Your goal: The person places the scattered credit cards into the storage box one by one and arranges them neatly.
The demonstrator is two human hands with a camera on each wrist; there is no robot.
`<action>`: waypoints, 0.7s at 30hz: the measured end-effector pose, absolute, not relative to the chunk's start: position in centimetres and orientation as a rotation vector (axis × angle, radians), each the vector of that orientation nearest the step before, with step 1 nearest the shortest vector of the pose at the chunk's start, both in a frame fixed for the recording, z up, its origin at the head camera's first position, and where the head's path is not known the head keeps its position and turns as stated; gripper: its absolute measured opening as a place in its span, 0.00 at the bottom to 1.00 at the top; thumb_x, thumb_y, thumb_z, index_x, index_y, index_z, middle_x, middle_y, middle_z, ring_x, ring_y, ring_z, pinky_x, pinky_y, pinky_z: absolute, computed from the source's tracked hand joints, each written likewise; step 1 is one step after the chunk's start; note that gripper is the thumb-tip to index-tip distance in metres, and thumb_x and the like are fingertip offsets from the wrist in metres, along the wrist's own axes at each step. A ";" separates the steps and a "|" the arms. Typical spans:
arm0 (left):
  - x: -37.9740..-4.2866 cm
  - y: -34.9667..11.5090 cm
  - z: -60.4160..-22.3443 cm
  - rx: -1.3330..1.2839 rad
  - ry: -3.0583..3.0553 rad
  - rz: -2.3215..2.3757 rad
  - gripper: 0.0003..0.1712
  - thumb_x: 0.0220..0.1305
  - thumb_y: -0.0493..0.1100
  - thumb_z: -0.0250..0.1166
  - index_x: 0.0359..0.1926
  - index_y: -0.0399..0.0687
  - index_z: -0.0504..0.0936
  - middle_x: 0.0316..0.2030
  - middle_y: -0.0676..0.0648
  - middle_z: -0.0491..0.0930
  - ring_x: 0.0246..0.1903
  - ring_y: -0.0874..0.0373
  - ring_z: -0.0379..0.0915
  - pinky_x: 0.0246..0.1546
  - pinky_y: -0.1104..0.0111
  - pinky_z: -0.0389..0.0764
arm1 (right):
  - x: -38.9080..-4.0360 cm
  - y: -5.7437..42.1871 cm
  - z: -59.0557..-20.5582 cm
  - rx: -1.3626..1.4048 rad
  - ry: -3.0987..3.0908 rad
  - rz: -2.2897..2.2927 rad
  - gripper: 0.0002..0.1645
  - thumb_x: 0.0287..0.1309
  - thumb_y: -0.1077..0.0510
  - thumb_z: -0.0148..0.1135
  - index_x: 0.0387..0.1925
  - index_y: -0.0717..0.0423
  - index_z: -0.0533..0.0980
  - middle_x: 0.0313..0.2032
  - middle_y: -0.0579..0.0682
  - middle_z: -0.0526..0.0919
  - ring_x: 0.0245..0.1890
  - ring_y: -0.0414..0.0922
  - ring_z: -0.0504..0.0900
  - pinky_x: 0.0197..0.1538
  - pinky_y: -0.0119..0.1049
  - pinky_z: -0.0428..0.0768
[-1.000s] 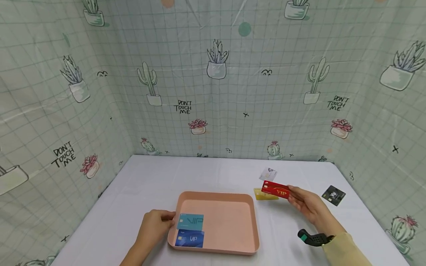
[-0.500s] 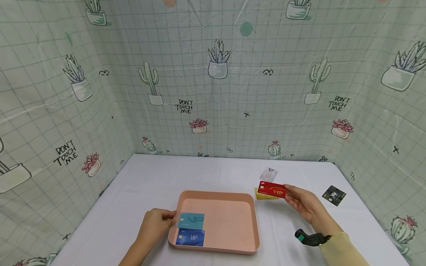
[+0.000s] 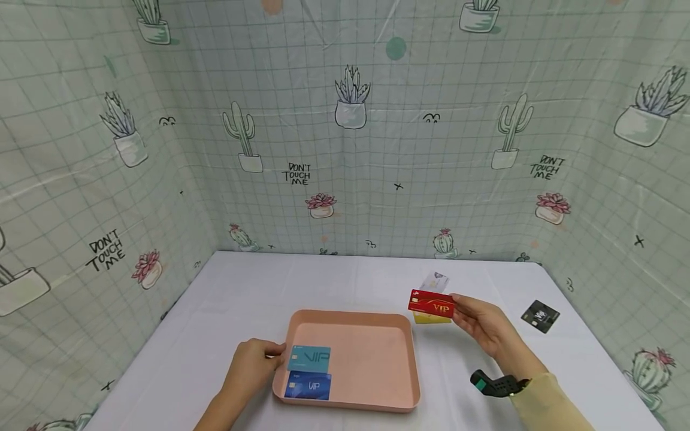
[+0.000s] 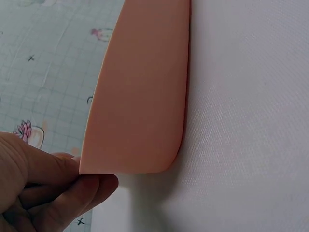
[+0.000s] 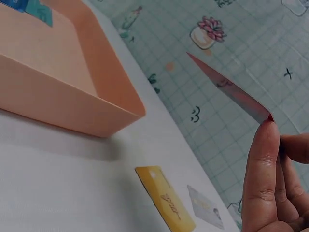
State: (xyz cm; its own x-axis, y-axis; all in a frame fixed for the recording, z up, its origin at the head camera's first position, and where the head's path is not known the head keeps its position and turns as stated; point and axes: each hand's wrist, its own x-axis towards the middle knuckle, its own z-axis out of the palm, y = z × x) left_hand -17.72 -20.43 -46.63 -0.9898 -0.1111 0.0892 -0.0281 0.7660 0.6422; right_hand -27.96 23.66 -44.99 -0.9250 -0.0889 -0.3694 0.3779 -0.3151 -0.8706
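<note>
Pinching the red card (image 3: 431, 303) by its right-hand end, my right hand (image 3: 482, 326) sits right of centre in the lower half of the head view. Grip: thumb and fingers closed down to the card's thickness. The right wrist view shows the card nearly edge-on, raised off the table (image 3: 237, 299) and apart from the other cards there. In the head view it overlaps the upper part of the yellow card (image 3: 431, 318) and the lower edge of the pale card (image 3: 434, 281).

My left hand (image 3: 252, 366), lower left of centre, grips the left rim of the pink tray (image 3: 350, 408); in the left wrist view, thumb and fingers close on the rim at lower left, one on each side of the wall.

Tray contents, at its left end: teal card (image 3: 309, 358) above, blue card (image 3: 308, 385) just below it in the frame, both lettered VIP.

Black card (image 3: 541, 316) lies tilted at right of the frame, well apart from the tray. Dark wristband (image 3: 497, 384) on my right wrist, ahead of a yellow sleeve (image 3: 550, 404). Backdrop: gridded cloth (image 3: 350, 149) with potted-plant prints.
</note>
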 end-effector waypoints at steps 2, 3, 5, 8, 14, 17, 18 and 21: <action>-17.7 -20.4 -46.6 0.097 -2.838 -0.995 0.10 0.55 0.30 0.73 0.41 0.37 0.92 0.38 0.39 0.90 0.40 0.51 0.86 0.32 0.64 0.83 | -27.9 23.3 -45.0 0.360 1.647 -2.297 0.25 0.66 0.50 0.69 0.60 0.54 0.77 0.37 0.41 0.88 0.37 0.38 0.88 0.47 0.30 0.85; -17.7 -20.4 -46.6 0.093 -2.841 -0.986 0.10 0.55 0.30 0.73 0.41 0.37 0.92 0.38 0.39 0.90 0.41 0.50 0.86 0.32 0.62 0.84 | -27.9 23.2 -45.0 0.358 1.653 -2.292 0.31 0.67 0.50 0.69 0.65 0.57 0.73 0.37 0.41 0.88 0.37 0.38 0.88 0.47 0.30 0.85; -17.6 -20.4 -46.5 0.099 -2.845 -0.989 0.10 0.55 0.30 0.74 0.40 0.37 0.92 0.38 0.39 0.90 0.42 0.48 0.87 0.34 0.61 0.85 | -27.9 22.8 -44.9 0.355 1.662 -2.284 0.42 0.68 0.49 0.68 0.74 0.61 0.62 0.37 0.40 0.87 0.38 0.38 0.88 0.47 0.29 0.85; -17.6 -20.5 -46.6 0.098 -2.847 -0.983 0.10 0.55 0.29 0.74 0.40 0.36 0.92 0.38 0.39 0.90 0.43 0.47 0.87 0.34 0.61 0.85 | -27.9 22.4 -45.0 0.356 1.672 -2.279 0.46 0.69 0.50 0.66 0.77 0.63 0.57 0.37 0.40 0.87 0.37 0.38 0.88 0.47 0.30 0.85; -17.7 -20.6 -46.6 0.100 -2.854 -1.000 0.10 0.56 0.29 0.73 0.41 0.36 0.92 0.38 0.39 0.90 0.40 0.53 0.86 0.32 0.64 0.84 | -27.8 21.6 -45.2 0.364 1.681 -2.269 0.48 0.68 0.48 0.67 0.78 0.63 0.56 0.38 0.40 0.87 0.36 0.37 0.88 0.47 0.30 0.85; -17.7 -20.6 -46.6 0.090 -2.855 -1.006 0.10 0.56 0.29 0.73 0.41 0.36 0.92 0.38 0.39 0.90 0.38 0.55 0.85 0.31 0.65 0.83 | -27.8 21.2 -45.3 0.359 1.678 -2.269 0.49 0.67 0.48 0.68 0.78 0.63 0.56 0.38 0.41 0.87 0.36 0.37 0.88 0.46 0.29 0.85; -17.7 -20.6 -46.6 0.084 -2.854 -1.007 0.10 0.56 0.29 0.73 0.41 0.36 0.92 0.38 0.39 0.90 0.38 0.55 0.85 0.30 0.66 0.83 | -27.8 21.1 -45.3 0.357 1.683 -2.269 0.48 0.67 0.48 0.68 0.78 0.63 0.56 0.38 0.41 0.87 0.35 0.37 0.88 0.46 0.29 0.85; -17.8 -20.6 -46.5 0.076 -2.850 -1.006 0.10 0.56 0.29 0.73 0.40 0.36 0.92 0.38 0.39 0.91 0.38 0.55 0.85 0.30 0.66 0.82 | -27.7 20.5 -45.3 0.337 1.700 -2.260 0.46 0.69 0.48 0.67 0.77 0.64 0.57 0.39 0.41 0.87 0.35 0.37 0.88 0.46 0.29 0.85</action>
State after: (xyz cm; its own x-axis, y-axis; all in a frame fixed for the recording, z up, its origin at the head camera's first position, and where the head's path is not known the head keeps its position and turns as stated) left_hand -17.76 -20.59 -46.53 -0.9918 -0.0862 0.0945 -0.0078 0.7780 0.6282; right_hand -27.68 20.54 -45.34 -0.9298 -0.0911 -0.3567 0.3680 -0.2595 -0.8929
